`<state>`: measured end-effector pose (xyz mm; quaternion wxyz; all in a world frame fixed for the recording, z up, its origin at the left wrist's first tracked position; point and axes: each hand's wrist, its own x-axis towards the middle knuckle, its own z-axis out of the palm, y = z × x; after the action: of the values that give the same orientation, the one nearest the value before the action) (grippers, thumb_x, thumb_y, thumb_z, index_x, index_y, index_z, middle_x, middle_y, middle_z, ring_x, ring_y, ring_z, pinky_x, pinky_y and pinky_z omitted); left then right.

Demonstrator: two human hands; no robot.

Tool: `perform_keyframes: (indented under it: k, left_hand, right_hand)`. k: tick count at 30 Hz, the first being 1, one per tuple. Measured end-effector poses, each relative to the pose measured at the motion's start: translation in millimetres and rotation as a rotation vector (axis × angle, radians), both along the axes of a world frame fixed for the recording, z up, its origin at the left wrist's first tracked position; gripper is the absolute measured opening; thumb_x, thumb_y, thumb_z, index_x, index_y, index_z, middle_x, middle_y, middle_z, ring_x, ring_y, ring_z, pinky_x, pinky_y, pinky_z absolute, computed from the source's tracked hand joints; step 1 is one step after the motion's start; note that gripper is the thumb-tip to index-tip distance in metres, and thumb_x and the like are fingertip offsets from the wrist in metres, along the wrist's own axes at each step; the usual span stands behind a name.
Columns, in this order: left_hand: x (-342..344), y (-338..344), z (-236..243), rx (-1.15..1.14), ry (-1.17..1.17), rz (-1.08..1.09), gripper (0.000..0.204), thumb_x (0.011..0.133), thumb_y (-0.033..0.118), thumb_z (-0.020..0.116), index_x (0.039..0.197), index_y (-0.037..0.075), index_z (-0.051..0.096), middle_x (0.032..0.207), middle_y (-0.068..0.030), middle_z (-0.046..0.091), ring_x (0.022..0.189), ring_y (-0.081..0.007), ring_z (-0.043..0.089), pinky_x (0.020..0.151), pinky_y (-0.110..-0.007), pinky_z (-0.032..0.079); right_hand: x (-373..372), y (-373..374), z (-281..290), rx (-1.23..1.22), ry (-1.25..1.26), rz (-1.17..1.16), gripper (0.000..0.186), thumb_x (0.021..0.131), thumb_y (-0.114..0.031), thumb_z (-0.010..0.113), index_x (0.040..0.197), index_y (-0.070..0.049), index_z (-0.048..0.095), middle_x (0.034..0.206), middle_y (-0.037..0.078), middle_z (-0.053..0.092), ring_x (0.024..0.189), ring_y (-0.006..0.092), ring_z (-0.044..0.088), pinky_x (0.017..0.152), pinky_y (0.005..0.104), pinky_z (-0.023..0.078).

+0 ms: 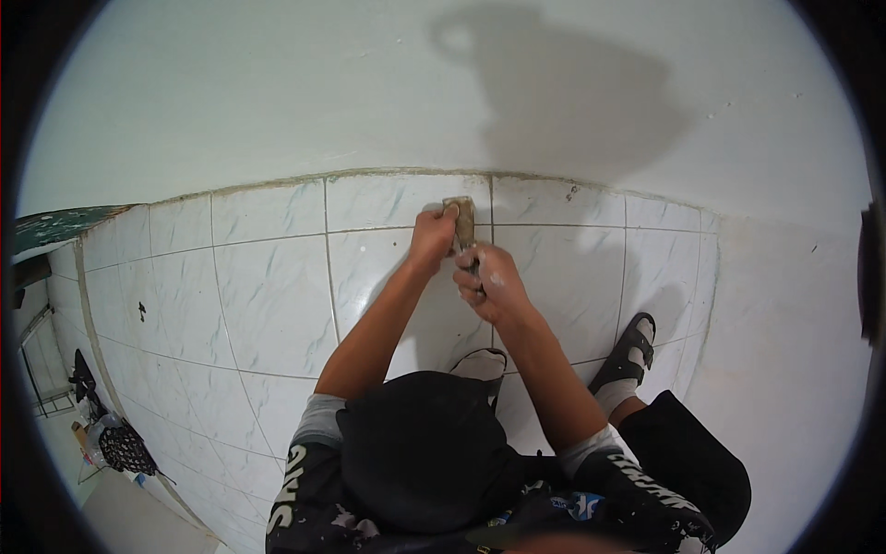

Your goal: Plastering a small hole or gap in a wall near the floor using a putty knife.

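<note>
My left hand [434, 238] pinches the edge of a flat putty knife [464, 217], whose blade is coated with pale, dirty residue. Just below and to the right, my right hand [491, 282] is closed around the knife's dark handle, with pale smudges on the fingers and back of the hand. The blade is held over white marbled tiles [272, 282] near a rough, grimy seam [397, 171] where they meet a plain white painted wall [277, 92].
My sandaled feet [623, 360] are below, partly hidden by my dark clothing. A large shadow falls on the upper wall. At the far left lie a black patterned bag [127, 451], other small items and a metal rack [39, 355]. A dark object [868, 272] sits at the right edge.
</note>
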<state>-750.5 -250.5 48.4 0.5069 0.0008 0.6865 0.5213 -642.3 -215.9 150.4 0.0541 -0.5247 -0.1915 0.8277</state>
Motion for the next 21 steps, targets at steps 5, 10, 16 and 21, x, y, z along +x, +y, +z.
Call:
perform_keyframes:
  k: [5, 10, 16, 21]
  left_hand:
    - [-1.0, 3.7, 0.7, -0.031, -0.052, -0.037, 0.033, 0.092, 0.03, 0.054, 0.086, -0.001, 0.064, 0.072, -0.0057, 0.059, 0.059, -0.0137, 0.054, 0.049, -0.032, 0.043]
    - [-21.9, 27.8, -3.3, 0.099, -0.019, -0.04, 0.033, 0.092, 0.029, 0.055, 0.085, -0.002, 0.063, 0.071, -0.0055, 0.059, 0.057, -0.0139, 0.053, 0.048, -0.032, 0.042]
    - [1.2, 5.5, -1.0, -0.023, -0.074, -0.05, 0.034, 0.092, 0.03, 0.055, 0.087, -0.003, 0.063, 0.07, -0.0058, 0.059, 0.058, -0.0145, 0.056, 0.05, -0.032, 0.045]
    - [-8.0, 15.9, -11.4, -0.014, -0.062, -0.061, 0.033, 0.092, 0.03, 0.054, 0.086, -0.002, 0.062, 0.068, -0.0057, 0.058, 0.058, -0.014, 0.057, 0.05, -0.031, 0.046]
  right_hand:
    - [6.5, 6.3, -4.7, -0.049, 0.101, -0.046, 0.008, 0.091, -0.01, 0.043, 0.083, -0.009, 0.043, 0.07, -0.001, 0.043, 0.045, 0.0045, 0.032, 0.035, 0.0205, 0.021]
    - [-15.5, 27.3, -15.8, -0.082, 0.191, -0.074, 0.012, 0.095, -0.013, 0.044, 0.084, -0.01, 0.042, 0.07, -0.002, 0.043, 0.046, 0.0039, 0.032, 0.034, 0.0203, 0.021]
    - [7.4, 6.1, -2.8, -0.151, 0.138, -0.099, 0.016, 0.098, -0.015, 0.043, 0.083, -0.011, 0.04, 0.069, -0.002, 0.041, 0.044, 0.0044, 0.031, 0.034, 0.0205, 0.02]
    - [-4.9, 20.9, -15.5, -0.287, 0.108, -0.193, 0.019, 0.099, -0.017, 0.04, 0.081, -0.011, 0.038, 0.067, -0.002, 0.039, 0.042, 0.0052, 0.029, 0.033, 0.0214, 0.019]
